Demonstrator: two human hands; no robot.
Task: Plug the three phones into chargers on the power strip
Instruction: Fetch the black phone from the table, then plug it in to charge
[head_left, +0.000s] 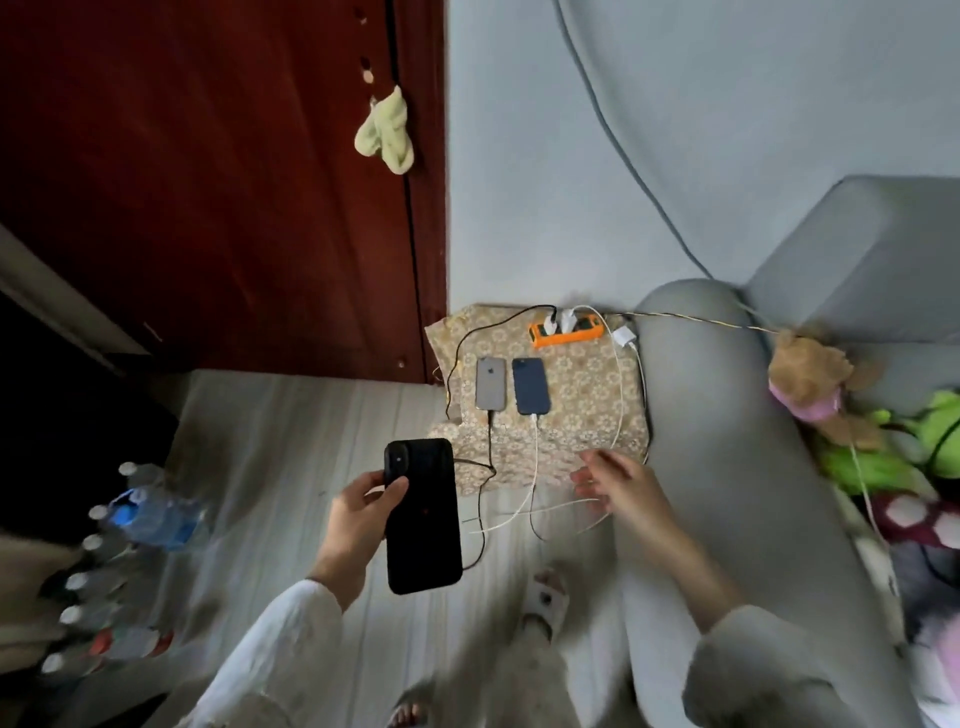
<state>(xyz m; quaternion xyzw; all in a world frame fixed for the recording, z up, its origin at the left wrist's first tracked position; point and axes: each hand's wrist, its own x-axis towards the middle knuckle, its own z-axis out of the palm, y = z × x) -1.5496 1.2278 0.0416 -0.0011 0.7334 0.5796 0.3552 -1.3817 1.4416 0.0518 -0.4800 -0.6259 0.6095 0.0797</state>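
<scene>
My left hand (358, 512) grips a black phone (423, 514) by its upper left edge, back side up, above the floor. My right hand (615, 486) hovers open over loose white cables (545, 512), fingers spread, holding nothing. On a patterned cloth (582, 384) lie a grey phone (491, 383) with a black cable in its lower end and a dark blue phone (531, 385) with a white cable in its lower end. An orange power strip (566, 332) sits at the cloth's far edge with chargers plugged in. A white charger (624, 336) lies beside it.
A grey sofa arm (727, 441) runs along the right, with plush toys (831, 395) on the seat. A dark red door (234, 182) stands at the back left. Water bottles (150, 519) lie on the floor at left. My sandalled foot (545, 603) is below the cables.
</scene>
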